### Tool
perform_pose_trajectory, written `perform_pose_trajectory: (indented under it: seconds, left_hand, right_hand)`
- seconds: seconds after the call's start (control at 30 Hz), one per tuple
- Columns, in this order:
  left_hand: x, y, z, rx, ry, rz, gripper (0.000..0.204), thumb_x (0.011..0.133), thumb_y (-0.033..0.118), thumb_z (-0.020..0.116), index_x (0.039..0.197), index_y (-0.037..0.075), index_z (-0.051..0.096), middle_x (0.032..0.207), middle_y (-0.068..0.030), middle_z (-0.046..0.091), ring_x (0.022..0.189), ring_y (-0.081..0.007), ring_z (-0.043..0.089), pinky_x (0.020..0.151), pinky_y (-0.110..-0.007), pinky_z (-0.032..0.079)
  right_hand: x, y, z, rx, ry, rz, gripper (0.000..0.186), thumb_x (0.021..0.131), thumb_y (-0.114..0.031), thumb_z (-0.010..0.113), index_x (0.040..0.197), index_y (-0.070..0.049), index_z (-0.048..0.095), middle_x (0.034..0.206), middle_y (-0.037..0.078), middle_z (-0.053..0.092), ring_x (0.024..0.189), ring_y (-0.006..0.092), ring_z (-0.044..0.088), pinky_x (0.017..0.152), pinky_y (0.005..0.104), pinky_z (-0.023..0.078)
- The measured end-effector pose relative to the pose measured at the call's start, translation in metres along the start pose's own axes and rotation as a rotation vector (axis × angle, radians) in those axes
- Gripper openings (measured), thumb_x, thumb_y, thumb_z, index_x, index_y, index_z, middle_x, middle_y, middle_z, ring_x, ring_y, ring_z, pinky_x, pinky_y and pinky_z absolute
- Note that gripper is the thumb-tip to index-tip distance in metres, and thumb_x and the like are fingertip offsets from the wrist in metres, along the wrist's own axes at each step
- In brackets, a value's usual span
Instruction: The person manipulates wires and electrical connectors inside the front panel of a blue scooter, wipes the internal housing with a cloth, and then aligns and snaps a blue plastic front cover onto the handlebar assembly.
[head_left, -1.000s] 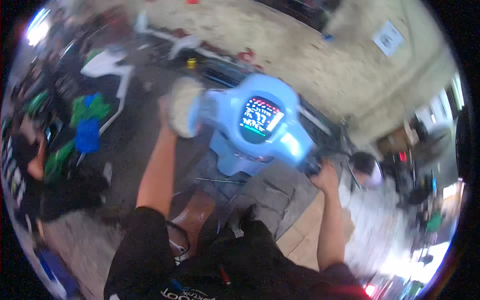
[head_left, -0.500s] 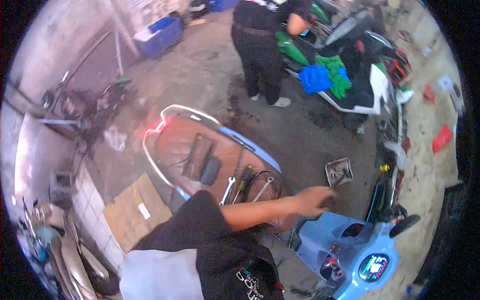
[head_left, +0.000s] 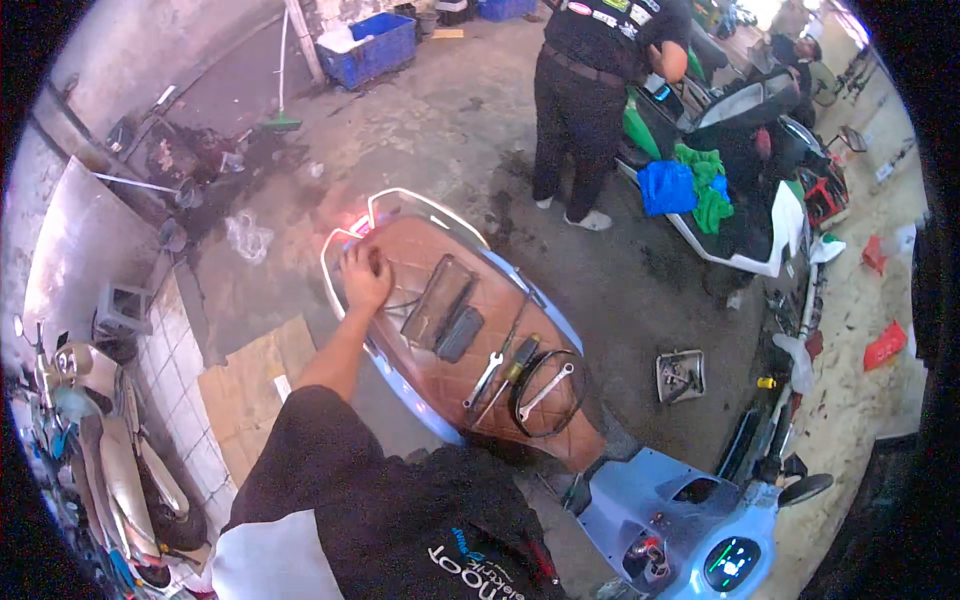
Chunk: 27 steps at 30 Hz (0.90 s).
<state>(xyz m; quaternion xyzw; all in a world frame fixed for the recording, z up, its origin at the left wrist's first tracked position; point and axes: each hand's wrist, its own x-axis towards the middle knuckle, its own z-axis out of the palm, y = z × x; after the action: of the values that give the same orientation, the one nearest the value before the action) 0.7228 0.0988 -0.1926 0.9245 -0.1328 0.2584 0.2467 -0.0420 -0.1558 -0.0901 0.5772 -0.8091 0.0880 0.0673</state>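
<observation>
My left hand (head_left: 364,278) rests at the rear edge of a brown quilted scooter seat (head_left: 420,400), its thumb apart from the fingers. It lies just inside the white rear rail (head_left: 329,268), beside a glowing red light; whether it touches the rail I cannot tell. On the seat lie a dark flat rectangular case (head_left: 440,296), a smaller black block (head_left: 460,334), a wrench (head_left: 484,380) and a screwdriver (head_left: 521,358). A second wrench (head_left: 546,392) lies within a black loop (head_left: 514,400). My right hand is out of view.
The scooter's blue front (head_left: 650,500) has a lit display (head_left: 732,563). A metal tray (head_left: 680,378) of small parts sits on the floor. Beyond, a person (head_left: 585,110) stands by another scooter (head_left: 745,235). At left are cardboard (head_left: 250,385) and a parked motorbike (head_left: 110,470).
My left hand has swung from above the scooter's front end back to the rear of the seat. The view has shifted, and the things on the seat look unmoved.
</observation>
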Motion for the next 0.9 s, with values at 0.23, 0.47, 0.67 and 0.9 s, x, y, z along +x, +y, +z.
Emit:
perform_pose_trajectory:
  seconds: [0.23,0.47,0.67,0.9]
  left_hand:
    - [-0.003,0.01,-0.003,0.063,-0.07,-0.06,0.037,0.073,0.03,0.063,0.104,0.011,0.056,0.112,-0.015,0.049,0.111,-0.0366,0.043,0.094,-0.053,0.035]
    - [-0.001,0.006,-0.015,0.065,-0.047,-0.047,0.033,0.074,0.029,0.062,0.102,0.011,0.057,0.111,-0.0157,0.05,0.11,-0.037,0.044,0.095,-0.053,0.034]
    - [0.01,0.021,-0.015,0.08,-0.034,-0.004,0.035,0.074,0.028,0.062,0.104,0.011,0.058,0.109,-0.0155,0.052,0.107,-0.0358,0.047,0.096,-0.048,0.036]
    - [-0.008,-0.013,-0.014,0.169,-0.364,0.255,0.039,0.084,0.036,0.056,0.111,0.008,0.055,0.114,-0.0224,0.055,0.098,-0.0373,0.056,0.085,-0.047,0.044]
  right_hand:
    - [-0.008,0.002,-0.004,-0.016,-0.002,0.042,0.057,0.066,-0.027,0.067,0.112,0.003,0.054,0.105,0.023,0.061,0.097,0.0409,0.057,0.084,0.0445,0.046]
    - [-0.029,0.003,-0.006,-0.04,-0.003,0.059,0.056,0.066,-0.027,0.067,0.112,0.003,0.054,0.105,0.023,0.061,0.097,0.0406,0.058,0.084,0.0445,0.046]
    - [-0.055,0.021,-0.016,-0.048,-0.011,0.112,0.056,0.066,-0.027,0.067,0.111,0.003,0.054,0.104,0.023,0.061,0.097,0.0402,0.058,0.084,0.0444,0.046]
    - [-0.097,0.062,-0.067,-0.137,-0.035,0.362,0.055,0.066,-0.027,0.067,0.111,0.003,0.054,0.103,0.023,0.062,0.097,0.0399,0.059,0.084,0.0443,0.046]
